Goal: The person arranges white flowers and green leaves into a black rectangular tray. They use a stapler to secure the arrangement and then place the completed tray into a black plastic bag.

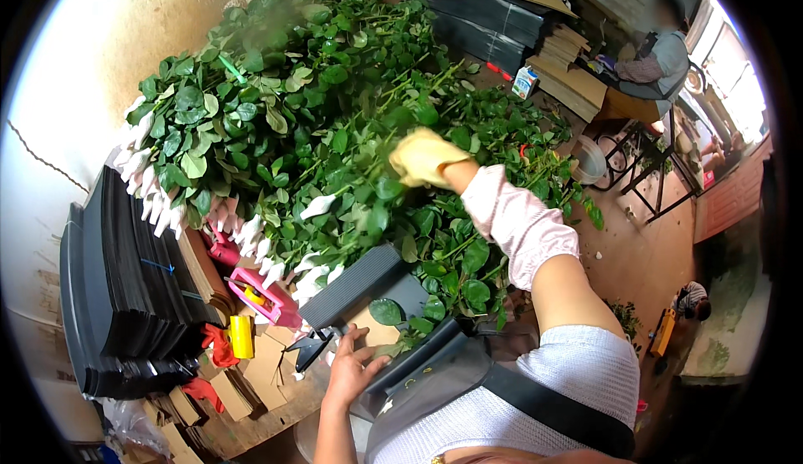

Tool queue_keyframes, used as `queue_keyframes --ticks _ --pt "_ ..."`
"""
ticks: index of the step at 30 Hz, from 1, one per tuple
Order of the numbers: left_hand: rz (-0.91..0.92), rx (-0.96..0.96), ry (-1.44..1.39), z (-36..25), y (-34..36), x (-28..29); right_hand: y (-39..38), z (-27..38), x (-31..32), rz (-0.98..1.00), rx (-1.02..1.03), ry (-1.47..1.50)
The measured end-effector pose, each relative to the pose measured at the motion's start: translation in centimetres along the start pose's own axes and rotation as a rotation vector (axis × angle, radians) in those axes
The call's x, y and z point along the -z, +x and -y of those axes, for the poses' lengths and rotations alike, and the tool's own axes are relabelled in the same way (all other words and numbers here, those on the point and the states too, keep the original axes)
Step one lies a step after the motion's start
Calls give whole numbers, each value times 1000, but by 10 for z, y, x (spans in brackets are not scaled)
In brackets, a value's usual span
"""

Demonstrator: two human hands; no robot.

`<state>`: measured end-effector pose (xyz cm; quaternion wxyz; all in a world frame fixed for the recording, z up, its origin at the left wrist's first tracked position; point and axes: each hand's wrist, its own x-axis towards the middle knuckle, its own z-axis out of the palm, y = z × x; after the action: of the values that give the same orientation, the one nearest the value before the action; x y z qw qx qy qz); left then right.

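A big heap of leafy green rose stems [335, 71] covers the worktable, many with their heads wrapped in white sleeves [149, 192] along the left side. My right hand [427, 158], in a yellow glove, reaches into the middle of the heap. Its fingers look curled among the leaves, but blur and foliage hide what they hold. Bare and with fingers apart, my left hand [355, 368] is at the near table edge, beside a few rose leaves. Just beyond it lies a dark grey corrugated sheet [351, 284], with one white-sleeved head [318, 206] above it.
Stacked black sheets [138, 280] stand at left. Nearby are a pink tape dispenser [263, 297], a yellow roll [241, 337], red cloth [219, 347] and cardboard pieces [266, 372]. A milk carton [524, 82] and cardboard stack [569, 79] sit at back. Another person [665, 58] sits far right.
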<state>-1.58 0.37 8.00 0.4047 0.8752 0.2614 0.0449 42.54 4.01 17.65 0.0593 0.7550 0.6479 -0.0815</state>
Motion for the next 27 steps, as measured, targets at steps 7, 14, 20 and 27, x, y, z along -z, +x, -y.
queue_keyframes --ticks 7,14,20,27 --pt "2 -51 35 2 4 2 -19 -8 49 -758 144 -102" --pt "14 -4 6 3 -3 1 -29 10 55 -825 493 212" --pt "14 -6 5 4 1 1 -58 -45 28 -861 258 26" --pt "21 21 -50 12 1 -1 -158 26 -29 -395 490 426"
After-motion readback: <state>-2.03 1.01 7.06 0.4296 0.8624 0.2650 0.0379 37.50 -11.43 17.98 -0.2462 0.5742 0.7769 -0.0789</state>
